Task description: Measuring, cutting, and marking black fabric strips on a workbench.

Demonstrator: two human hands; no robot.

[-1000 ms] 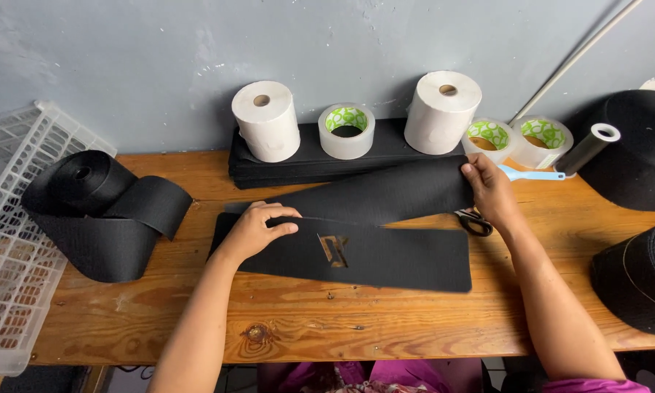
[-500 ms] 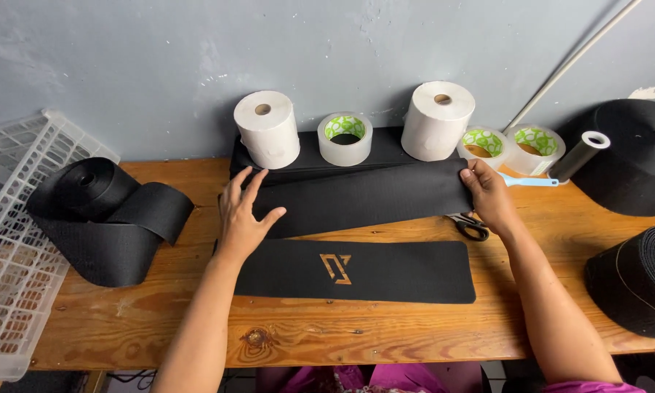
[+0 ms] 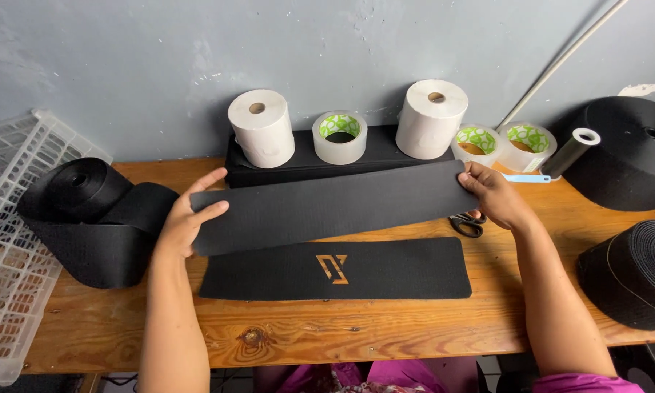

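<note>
Wood plank workbench (image 3: 385, 331) fills the lower half of frame, grey wall behind. Big black webbing rolls sit at far right (image 3: 633, 149) and lower right (image 3: 633, 273), another partly unwound roll of black elastic at left (image 3: 87, 218), white plastic crate (image 3: 11, 240) at the left edge.

Long black rectangular fabric strip (image 3: 327, 207) is held across frame centre, long axis left-right, right end tilted slightly higher. Each end is in a hand, so neither is nearer: left hand (image 3: 189, 218) pinches the left end, thumb on top, fingers half spread; right hand (image 3: 491, 193) grips the right end, fingers curled over the edge.

Just below it, flat on the bench and parallel: second black strip with an orange logo (image 3: 334, 269), apart from both hands.

Behind: black box (image 3: 356, 156) carrying two white paper rolls (image 3: 262, 127), tape rolls (image 3: 340, 136), then black-handled scissors (image 3: 467, 222) under the right hand.
</note>
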